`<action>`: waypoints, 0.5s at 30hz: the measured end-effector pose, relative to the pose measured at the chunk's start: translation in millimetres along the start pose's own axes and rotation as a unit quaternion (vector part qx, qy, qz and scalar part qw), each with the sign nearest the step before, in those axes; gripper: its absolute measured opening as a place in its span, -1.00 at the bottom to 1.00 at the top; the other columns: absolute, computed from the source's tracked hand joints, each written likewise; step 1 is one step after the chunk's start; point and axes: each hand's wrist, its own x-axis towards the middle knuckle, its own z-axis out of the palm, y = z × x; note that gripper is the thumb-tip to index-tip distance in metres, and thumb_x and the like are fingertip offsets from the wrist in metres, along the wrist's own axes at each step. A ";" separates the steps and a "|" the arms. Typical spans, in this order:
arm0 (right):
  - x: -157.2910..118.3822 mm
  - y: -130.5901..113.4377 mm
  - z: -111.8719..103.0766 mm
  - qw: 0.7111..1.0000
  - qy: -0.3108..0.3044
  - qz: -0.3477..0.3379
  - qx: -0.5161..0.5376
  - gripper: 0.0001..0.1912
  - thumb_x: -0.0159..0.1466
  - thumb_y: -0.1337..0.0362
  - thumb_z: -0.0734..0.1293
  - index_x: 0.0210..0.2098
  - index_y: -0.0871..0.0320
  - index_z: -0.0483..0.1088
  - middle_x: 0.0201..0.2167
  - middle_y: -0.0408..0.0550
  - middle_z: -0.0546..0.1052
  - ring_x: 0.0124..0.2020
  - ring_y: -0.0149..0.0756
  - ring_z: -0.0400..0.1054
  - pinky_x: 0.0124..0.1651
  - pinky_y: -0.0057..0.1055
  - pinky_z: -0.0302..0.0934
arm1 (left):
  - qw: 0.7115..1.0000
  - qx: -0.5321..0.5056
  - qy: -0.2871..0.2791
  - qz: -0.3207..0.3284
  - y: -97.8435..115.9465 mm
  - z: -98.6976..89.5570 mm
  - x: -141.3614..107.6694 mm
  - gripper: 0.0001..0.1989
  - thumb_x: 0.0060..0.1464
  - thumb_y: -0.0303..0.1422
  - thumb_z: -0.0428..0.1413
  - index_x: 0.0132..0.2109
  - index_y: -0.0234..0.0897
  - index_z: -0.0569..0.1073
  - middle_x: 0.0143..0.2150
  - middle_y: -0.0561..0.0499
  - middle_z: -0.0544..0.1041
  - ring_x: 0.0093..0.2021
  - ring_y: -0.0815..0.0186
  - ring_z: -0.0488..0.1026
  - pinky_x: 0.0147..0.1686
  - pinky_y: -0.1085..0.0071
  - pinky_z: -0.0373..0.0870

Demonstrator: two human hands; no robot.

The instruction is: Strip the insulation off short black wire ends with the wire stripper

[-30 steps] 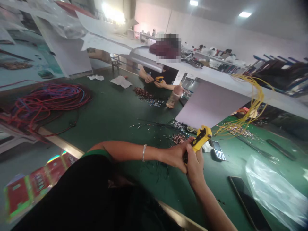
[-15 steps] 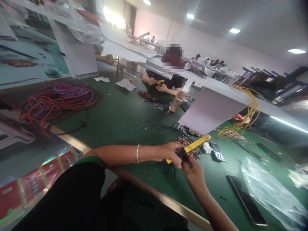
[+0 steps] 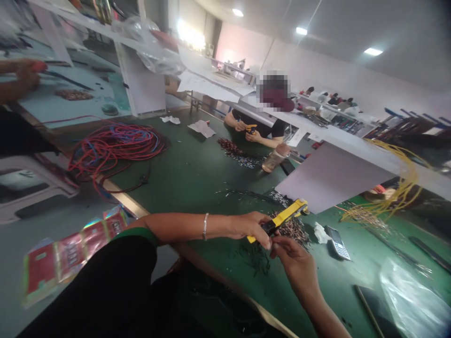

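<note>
- Yellow-and-black wire stripper (image 3: pixel 291 212) gripped in the left hand (image 3: pixel 251 226), fingers curled round its handle
- right hand (image 3: pixel 294 265) pinched almost shut at the stripper's black head, its hold too small to tell
- one silver bangle (image 3: pixel 205 226) on the left wrist
- cut wire bits (image 3: pixel 291 230) heaped just beyond both hands
- one keypad phone (image 3: pixel 337 242) right of the hands
- co-worker's two hands (image 3: pixel 252 136) far ahead, around a yellow tool (image 3: pixel 251 127)

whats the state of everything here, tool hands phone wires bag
yellow-and-black wire crimper, held, cannot tell open or shut
bare left hand, closed around the crimper
bare right hand, fingers pinched together beside the crimper's dark end
black keypad mobile phone, lying on the green work mat, keypad up
clear plastic bag, crumpled on the mat
red and blue wire, loosely coiled
</note>
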 end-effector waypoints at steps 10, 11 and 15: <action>-9.0 11.3 -17.0 0.994 0.011 0.030 0.103 -0.66 0.01 0.04 0.49 -0.37 0.15 0.48 -0.60 -0.08 0.57 -0.64 -0.28 0.38 -0.48 -0.35 0.30 | 0.999 0.022 0.001 0.034 -1.0 23.5 -7.4 -0.60 -0.50 -0.48 0.35 -0.34 -0.34 0.51 -0.45 0.06 0.53 -0.39 0.34 0.45 -0.33 0.40 0.38; -9.2 12.1 -20.6 0.995 0.005 0.030 0.097 -0.66 0.02 0.02 0.49 -0.39 0.16 0.49 -0.62 -0.08 0.56 -0.65 -0.30 0.37 -0.50 -0.36 0.29 | 0.999 0.030 0.000 0.042 -0.8 26.8 -7.2 -0.61 -0.48 -0.48 0.34 -0.33 -0.34 0.51 -0.43 0.06 0.53 -0.38 0.34 0.45 -0.33 0.40 0.37; -10.7 14.7 -32.8 0.995 -0.028 0.032 0.094 -0.60 -0.01 -0.06 0.49 -0.51 0.19 0.51 -0.65 -0.05 0.54 -0.68 -0.34 0.30 -0.57 -0.39 0.22 | 0.997 0.059 -0.001 0.058 0.1 38.8 -4.2 -0.59 -0.45 -0.49 0.34 -0.29 -0.34 0.53 -0.39 0.07 0.52 -0.36 0.37 0.43 -0.31 0.41 0.35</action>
